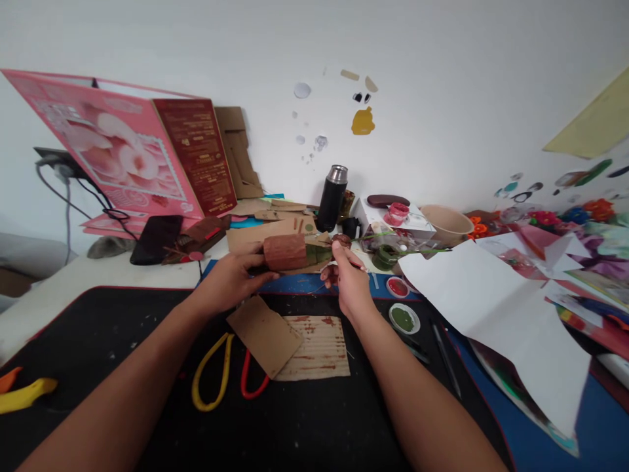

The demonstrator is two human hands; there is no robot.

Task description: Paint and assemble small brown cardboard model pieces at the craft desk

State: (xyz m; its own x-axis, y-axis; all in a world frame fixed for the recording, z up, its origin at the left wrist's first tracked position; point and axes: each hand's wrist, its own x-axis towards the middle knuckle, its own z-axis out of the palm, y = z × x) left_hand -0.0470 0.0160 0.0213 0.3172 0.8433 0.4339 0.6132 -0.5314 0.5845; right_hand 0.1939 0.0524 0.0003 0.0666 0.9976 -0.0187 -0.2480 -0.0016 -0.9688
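A brown paper-wrapped piece (285, 253) with a green section at its right lies sideways between my hands. My left hand (234, 276) grips its left end, with the thumb below and the fingers behind. My right hand (350, 278) is closed at the green right end, thumb on top; a thin stem runs out to the right past it. Below them, a plain cardboard piece (265, 335) overlaps a corrugated piece with brown smears (319, 344). Scissors with a yellow handle (196, 380) and a red handle (244, 377) lie partly under the cardboard.
A black thermos (331, 200) stands by the wall. Right of my hands are lids of red paint (398, 287) and green paint (403, 318), a pen (446, 359) and white paper (481, 288). A pink box (128, 151) and phone (156, 240) are at left.
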